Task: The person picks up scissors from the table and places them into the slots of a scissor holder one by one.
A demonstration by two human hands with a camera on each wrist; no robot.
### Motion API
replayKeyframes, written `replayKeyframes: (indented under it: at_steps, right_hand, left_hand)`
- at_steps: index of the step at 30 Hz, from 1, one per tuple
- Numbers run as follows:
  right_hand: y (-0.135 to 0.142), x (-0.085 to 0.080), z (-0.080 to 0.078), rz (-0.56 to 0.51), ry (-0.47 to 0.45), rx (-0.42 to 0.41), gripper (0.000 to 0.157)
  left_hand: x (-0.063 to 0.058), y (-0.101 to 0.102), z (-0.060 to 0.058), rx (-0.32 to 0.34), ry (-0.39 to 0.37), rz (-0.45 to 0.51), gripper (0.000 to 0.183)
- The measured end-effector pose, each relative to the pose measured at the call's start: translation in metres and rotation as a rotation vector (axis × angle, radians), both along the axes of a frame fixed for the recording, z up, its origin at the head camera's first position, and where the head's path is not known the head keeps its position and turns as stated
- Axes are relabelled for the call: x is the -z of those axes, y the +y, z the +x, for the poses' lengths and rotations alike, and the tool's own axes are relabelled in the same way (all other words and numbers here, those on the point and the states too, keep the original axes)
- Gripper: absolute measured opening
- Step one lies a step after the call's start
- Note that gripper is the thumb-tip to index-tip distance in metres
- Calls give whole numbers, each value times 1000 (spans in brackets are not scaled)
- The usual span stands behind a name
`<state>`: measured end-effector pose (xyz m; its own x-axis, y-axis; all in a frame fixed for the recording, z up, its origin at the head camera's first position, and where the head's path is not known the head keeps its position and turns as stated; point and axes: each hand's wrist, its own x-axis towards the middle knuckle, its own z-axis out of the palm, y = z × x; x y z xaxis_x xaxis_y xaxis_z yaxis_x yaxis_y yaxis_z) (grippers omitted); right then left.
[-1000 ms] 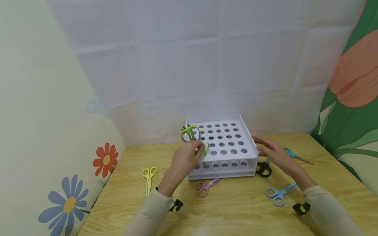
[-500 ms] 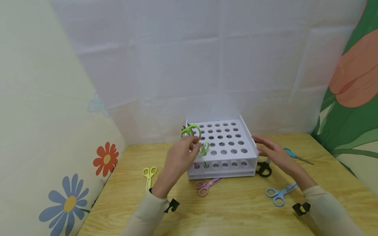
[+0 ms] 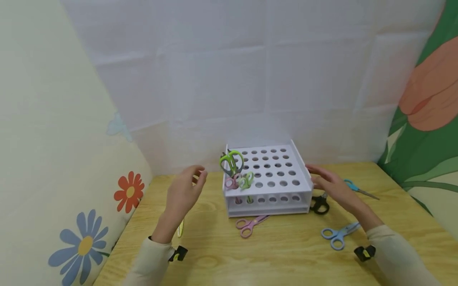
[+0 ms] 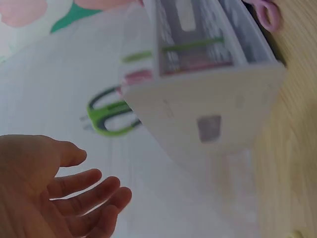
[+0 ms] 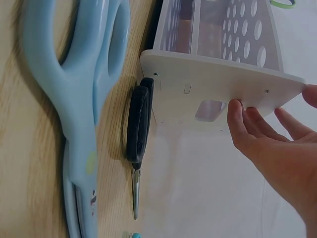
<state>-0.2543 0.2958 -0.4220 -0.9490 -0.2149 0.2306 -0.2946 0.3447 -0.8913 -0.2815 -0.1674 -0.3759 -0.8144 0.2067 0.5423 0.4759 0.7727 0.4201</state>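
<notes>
A white rack (image 3: 266,188) with rows of round holes stands on the table. Upright in its left-hand holes are green-and-grey scissors (image 3: 232,161), small pink scissors (image 3: 231,182) and small light-green scissors (image 3: 247,180), handles up. Left of the rack, my left hand (image 3: 182,194) hovers with loosely bent fingers and nothing in them. It partly covers yellow scissors (image 3: 180,229) on the table. My right hand (image 5: 277,144) touches the rack's right side panel (image 5: 223,84) with extended fingers. Close to that hand lie black-handled scissors (image 5: 140,124) and light-blue scissors (image 5: 81,99).
Pink-purple scissors (image 3: 250,226) lie in front of the rack. At the far right are teal-handled scissors (image 3: 360,189). A white cloth (image 3: 250,79) hangs behind the wooden table (image 3: 272,258), with flower-patterned panels at both sides.
My left hand has let go of the small pink scissors in the front-left hole and drawn back to the left, now over the yellow scissors. My right hand keeps its place on the rack.
</notes>
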Motion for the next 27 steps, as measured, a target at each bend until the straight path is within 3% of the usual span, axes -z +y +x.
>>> replayKeyframes:
  at_steps: [7, 12, 16, 21, 27]
  right_hand:
    - [1, -1, 1, 7, 11, -10, 55]
    - [1, -1, 0, 10, 3, -7, 55]
    - [1, 0, 0, 7, 3, -10, 56]
    - [1, 0, -1, -3, 4, -16, 56]
    - [1, 1, -1, -3, 4, -14, 56]
  left_hand:
    - [20, -35, -18, -80, -239, -133, 46]
    - [35, -50, -27, -149, -411, -286, 57]
    - [48, -60, -33, -199, -534, -351, 59]
    - [60, -69, -40, -250, -616, -351, 48]
    - [69, -77, -43, -233, -660, -359, 44]
